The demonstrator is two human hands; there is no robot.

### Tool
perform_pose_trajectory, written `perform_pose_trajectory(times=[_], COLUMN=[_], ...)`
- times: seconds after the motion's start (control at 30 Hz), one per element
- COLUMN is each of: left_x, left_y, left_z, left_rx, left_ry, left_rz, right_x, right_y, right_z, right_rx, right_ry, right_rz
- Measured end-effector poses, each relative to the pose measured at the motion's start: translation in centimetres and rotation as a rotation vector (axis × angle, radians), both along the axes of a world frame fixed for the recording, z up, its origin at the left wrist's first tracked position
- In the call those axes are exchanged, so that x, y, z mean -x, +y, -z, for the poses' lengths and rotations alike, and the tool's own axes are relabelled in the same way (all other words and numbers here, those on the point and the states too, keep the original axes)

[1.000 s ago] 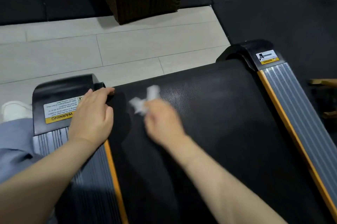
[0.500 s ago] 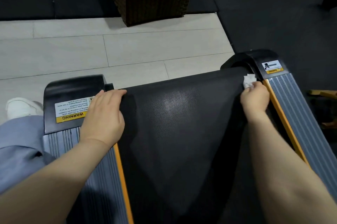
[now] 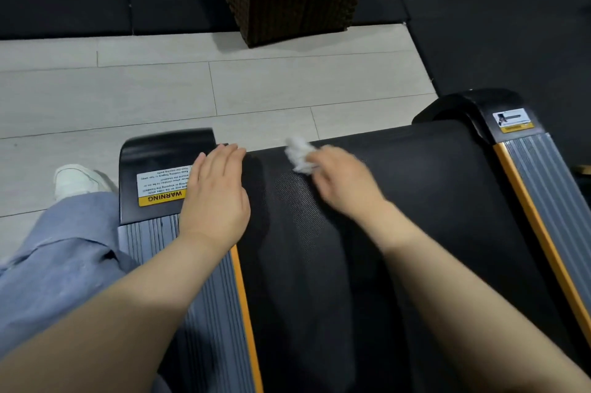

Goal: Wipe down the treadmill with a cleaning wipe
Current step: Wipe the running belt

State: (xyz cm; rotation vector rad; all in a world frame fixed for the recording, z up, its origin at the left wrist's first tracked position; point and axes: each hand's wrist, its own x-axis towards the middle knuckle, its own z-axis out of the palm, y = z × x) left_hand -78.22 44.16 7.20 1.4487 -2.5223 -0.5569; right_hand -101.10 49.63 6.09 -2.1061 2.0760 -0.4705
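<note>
Gripping a wipe point(image 3: 299, 155) on the treadmill belt point(image 3: 415, 200) — right hand point(image 3: 343, 183); left hand point(image 3: 216, 197) flat.

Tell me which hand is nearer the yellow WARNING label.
Left. The left hand rests flat right beside the WARNING label, its edge at the sticker. The right hand, holding the wipe, is out on the belt, well to the label's right.

Right hand point(image 3: 340, 183) and wipe point(image 3: 299, 155) motion-blurred.
</note>
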Motion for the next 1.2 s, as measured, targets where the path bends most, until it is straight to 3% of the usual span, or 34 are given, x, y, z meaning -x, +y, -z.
perform_pose_trajectory(times=[0.13, 0.23, 0.33, 0.43, 0.6, 0.7, 0.77, 0.83, 1.07, 1.2], left_x=[0.3, 0.2, -0.6, -1.2, -1.3, -1.4, -1.4, -1.3, -1.2, -1.1], left_y=[-0.1, -1.1, -2.6, -2.9, -2.8, -3.0, -2.9, -3.0, -3.0, -3.0], left_z=[-0.4, -0.8, -1.0, -0.9, -0.4, -0.2, -0.2, -0.2, -0.3, -0.4], left_rx=[0.015, 0.019, 0.038, 0.065, 0.076, 0.084, 0.075, 0.070, 0.058, 0.062], left_ry=[-0.071, -0.083, -0.122, -0.133, -0.154, -0.169, -0.177, -0.188, -0.197, -0.204], left_rz=[0.009, -0.018, -0.022, -0.088, -0.162, -0.164, -0.148, -0.135, -0.122, -0.131], right_x=[15.7, 20.0, 15.5, 7.3, -7.6, -8.0, -5.4, -1.3, 21.0, 24.4], right_y=[4.1, 5.6, 2.5, -2.0, -8.2, -9.9, -9.8, -9.6, -3.7, -4.5], right_z=[-0.4, -1.9, -1.6, -0.5, -0.9, -1.4, -1.3, -0.3, -2.0, -2.3], right_rx=[-0.080, -0.172, -0.088, -0.077, -0.294, -0.476, -0.495, -0.463, -0.537, -0.615], right_ry=[0.030, 0.036, 0.005, -0.038, -0.216, -0.385, -0.390, -0.219, 0.168, 0.299], right_rz=[0.803, 1.075, 0.999, 0.674, -0.004, -0.106, -0.084, -0.003, 0.775, 0.935])
